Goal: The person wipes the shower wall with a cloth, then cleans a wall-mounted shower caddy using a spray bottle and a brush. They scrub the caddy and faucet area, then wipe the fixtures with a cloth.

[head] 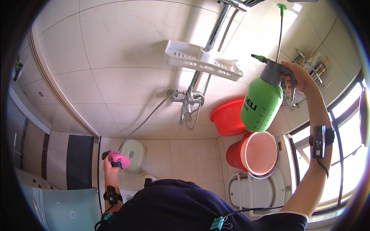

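High on the right, my right hand [297, 75] grips a green pump sprayer [261, 102] by its grey handle [286, 73]. The sprayer is raised and slightly tilted, its pump rod [279, 37] drawn far out with a green knob at the top. Its dark nozzle [257, 57] points left towards the tiled wall. On the left, my left hand [109, 167] is closed around a pink cloth [120, 158] with dark parts. A metal hose [147, 118] runs from the shower mixer [188, 104] down towards that hand; whether the hand holds its end cannot be told.
A white shelf [202, 59] is fixed to the shower rail [218, 27]. Below the sprayer are a red basin [227, 115] and a red bucket [235, 156]. A pale green stool [134, 161] stands below the hose. Window [341, 150] and wire rack [313, 68] lie right.
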### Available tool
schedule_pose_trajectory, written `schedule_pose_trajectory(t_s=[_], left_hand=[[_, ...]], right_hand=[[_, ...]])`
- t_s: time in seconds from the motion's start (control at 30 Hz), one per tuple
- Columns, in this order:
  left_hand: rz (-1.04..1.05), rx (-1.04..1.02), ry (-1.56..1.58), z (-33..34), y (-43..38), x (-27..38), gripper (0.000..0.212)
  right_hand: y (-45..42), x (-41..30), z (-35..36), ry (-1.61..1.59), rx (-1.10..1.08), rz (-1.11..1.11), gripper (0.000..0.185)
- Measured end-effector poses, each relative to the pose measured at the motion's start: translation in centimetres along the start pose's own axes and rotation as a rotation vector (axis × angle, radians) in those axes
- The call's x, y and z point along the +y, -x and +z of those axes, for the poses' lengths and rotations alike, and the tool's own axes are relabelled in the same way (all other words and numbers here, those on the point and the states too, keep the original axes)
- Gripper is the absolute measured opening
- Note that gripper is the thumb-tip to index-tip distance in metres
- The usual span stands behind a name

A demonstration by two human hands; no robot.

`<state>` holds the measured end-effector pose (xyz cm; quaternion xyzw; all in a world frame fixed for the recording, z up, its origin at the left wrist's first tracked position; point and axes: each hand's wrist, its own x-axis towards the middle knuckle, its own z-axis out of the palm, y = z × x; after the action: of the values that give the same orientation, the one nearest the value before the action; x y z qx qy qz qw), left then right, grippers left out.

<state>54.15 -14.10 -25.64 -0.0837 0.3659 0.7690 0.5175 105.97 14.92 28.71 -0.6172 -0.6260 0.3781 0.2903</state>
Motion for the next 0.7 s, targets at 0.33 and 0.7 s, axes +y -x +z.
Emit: schedule_pose_trajectory(t_s=[0.33,0.7], left_hand=[[0.102,-0.003,0.006,-3.2,0.9,0.4,0.012],[-0.004,-0.05,0.038,-0.6,0.2,-0.1,0.014]], right_hand=[[-1.2,1.0,0.2,0.112,0.008,0.158,0.035],[-2.5,3.1,-0.2,0.146,-0.015,0.071,0.035]])
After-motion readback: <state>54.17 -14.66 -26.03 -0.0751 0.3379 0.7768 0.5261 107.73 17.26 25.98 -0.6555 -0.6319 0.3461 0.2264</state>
